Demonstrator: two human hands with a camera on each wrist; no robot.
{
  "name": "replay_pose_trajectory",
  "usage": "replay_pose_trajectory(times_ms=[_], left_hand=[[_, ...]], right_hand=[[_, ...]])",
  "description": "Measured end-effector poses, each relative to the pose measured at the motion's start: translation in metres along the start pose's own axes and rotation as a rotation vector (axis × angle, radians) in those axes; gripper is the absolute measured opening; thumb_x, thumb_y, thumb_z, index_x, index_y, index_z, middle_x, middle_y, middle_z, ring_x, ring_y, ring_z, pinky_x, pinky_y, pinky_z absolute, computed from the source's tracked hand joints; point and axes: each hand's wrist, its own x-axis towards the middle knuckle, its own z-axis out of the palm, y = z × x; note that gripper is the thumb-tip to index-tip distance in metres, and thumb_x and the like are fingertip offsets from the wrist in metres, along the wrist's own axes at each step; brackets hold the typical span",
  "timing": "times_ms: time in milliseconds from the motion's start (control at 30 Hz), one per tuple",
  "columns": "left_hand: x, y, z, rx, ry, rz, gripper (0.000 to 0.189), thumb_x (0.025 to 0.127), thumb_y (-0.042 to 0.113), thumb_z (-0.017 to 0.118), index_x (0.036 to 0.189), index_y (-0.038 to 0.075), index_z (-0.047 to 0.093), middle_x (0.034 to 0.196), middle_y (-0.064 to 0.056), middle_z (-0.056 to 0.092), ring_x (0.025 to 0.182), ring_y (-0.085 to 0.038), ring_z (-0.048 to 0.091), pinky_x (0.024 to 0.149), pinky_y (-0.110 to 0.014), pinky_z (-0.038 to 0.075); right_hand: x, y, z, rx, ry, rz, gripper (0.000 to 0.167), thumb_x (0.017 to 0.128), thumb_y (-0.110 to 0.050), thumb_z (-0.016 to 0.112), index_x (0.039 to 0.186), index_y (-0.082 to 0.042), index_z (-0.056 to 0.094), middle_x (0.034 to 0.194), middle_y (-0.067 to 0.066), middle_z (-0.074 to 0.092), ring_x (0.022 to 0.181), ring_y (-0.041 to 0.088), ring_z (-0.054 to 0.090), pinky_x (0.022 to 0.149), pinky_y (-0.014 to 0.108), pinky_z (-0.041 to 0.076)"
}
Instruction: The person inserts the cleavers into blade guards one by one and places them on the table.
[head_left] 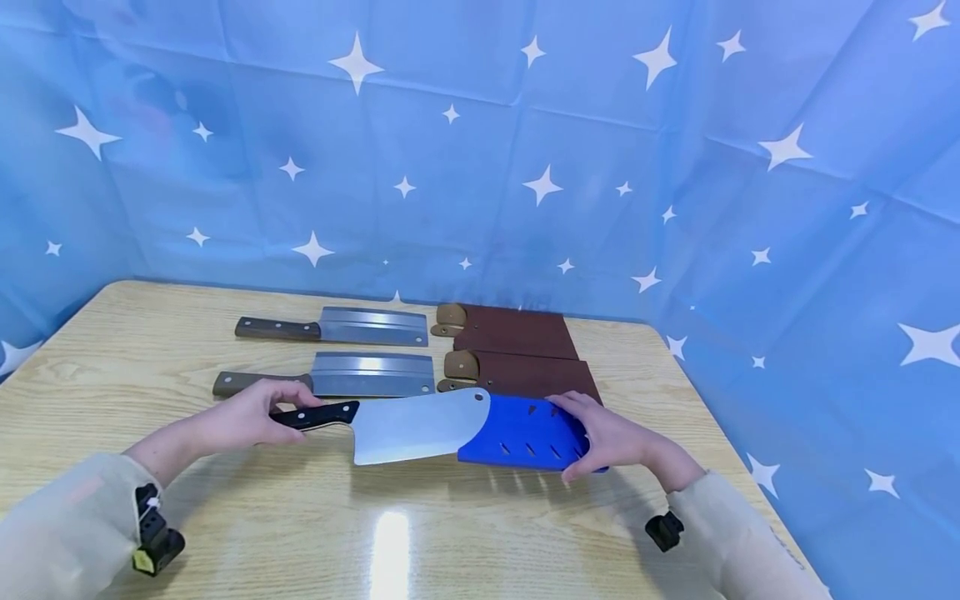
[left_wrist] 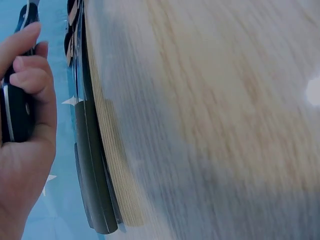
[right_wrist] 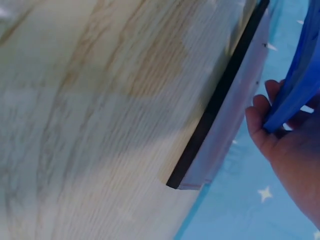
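Note:
My left hand (head_left: 258, 412) grips the black riveted handle of a cleaver (head_left: 416, 429), whose broad blade points right, held above the table. The blade's far end meets a blue slotted blade sheath (head_left: 517, 433) and its tip is hidden inside or behind it; which, I cannot tell. My right hand (head_left: 611, 437) holds the sheath by its right end, thumb along the lower edge and fingers over the top. In the left wrist view, the left hand's fingers curl round the handle (left_wrist: 20, 115). The right wrist view shows the sheath (right_wrist: 295, 85) in the right hand's fingers.
Behind, two more cleavers lie on the wooden table (head_left: 300, 533): a far one (head_left: 375, 325) and a nearer one (head_left: 371, 375). Right of them lie two brown sheaths with tan straps, a far one (head_left: 517, 332) and a nearer one (head_left: 532, 375). A blue starred curtain (head_left: 450, 208) hangs behind.

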Motion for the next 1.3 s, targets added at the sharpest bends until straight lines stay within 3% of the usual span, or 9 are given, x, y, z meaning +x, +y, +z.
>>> replay_pose_trajectory(times_ms=[233, 433, 767, 1033, 1300], left_hand=[[-0.003, 0.001, -0.004, -0.021, -0.083, 0.021, 0.035, 0.079, 0.017, 0.073, 0.11, 0.006, 0.062, 0.117, -0.016, 0.059, 0.088, -0.004, 0.054, 0.069, -0.024, 0.043], [-0.002, 0.004, -0.005, -0.085, -0.145, 0.03, 0.035, 0.078, 0.012, 0.073, 0.11, 0.002, 0.063, 0.111, -0.019, 0.06, 0.078, -0.007, 0.059, 0.061, -0.024, 0.046], [0.004, 0.004, -0.005, -0.077, -0.072, -0.1, 0.043, 0.076, 0.016, 0.076, 0.113, -0.001, 0.063, 0.101, -0.012, 0.064, 0.048, -0.005, 0.04, 0.044, -0.024, 0.039], [0.012, 0.014, -0.002, -0.141, -0.061, -0.133, 0.047, 0.078, 0.016, 0.075, 0.118, -0.003, 0.06, 0.077, -0.004, 0.059, 0.045, -0.006, 0.037, 0.044, -0.023, 0.036], [0.016, 0.015, -0.001, -0.115, -0.041, -0.126, 0.045, 0.076, 0.015, 0.076, 0.115, -0.003, 0.062, 0.09, -0.008, 0.062, 0.052, -0.007, 0.044, 0.047, -0.023, 0.04]], right_hand=[[0.0, -0.002, 0.001, 0.022, -0.046, -0.033, 0.103, 0.063, -0.034, 0.083, 0.144, -0.002, 0.029, 0.138, 0.015, 0.035, 0.123, 0.032, 0.034, 0.09, 0.046, 0.043], [-0.001, -0.007, 0.005, -0.017, -0.091, -0.069, 0.107, 0.061, -0.039, 0.083, 0.145, -0.003, 0.028, 0.138, 0.012, 0.035, 0.124, 0.031, 0.034, 0.091, 0.043, 0.042], [-0.002, -0.008, 0.003, 0.033, -0.055, -0.075, 0.104, 0.061, -0.036, 0.083, 0.144, -0.004, 0.031, 0.137, 0.013, 0.037, 0.121, 0.029, 0.035, 0.088, 0.039, 0.042], [0.004, -0.007, 0.001, 0.059, -0.012, -0.054, 0.101, 0.062, -0.034, 0.081, 0.144, -0.003, 0.031, 0.135, 0.016, 0.037, 0.121, 0.031, 0.037, 0.088, 0.04, 0.041], [0.006, -0.011, 0.003, 0.062, -0.009, -0.044, 0.102, 0.062, -0.036, 0.081, 0.144, -0.003, 0.031, 0.137, 0.016, 0.036, 0.122, 0.032, 0.036, 0.087, 0.041, 0.04]])
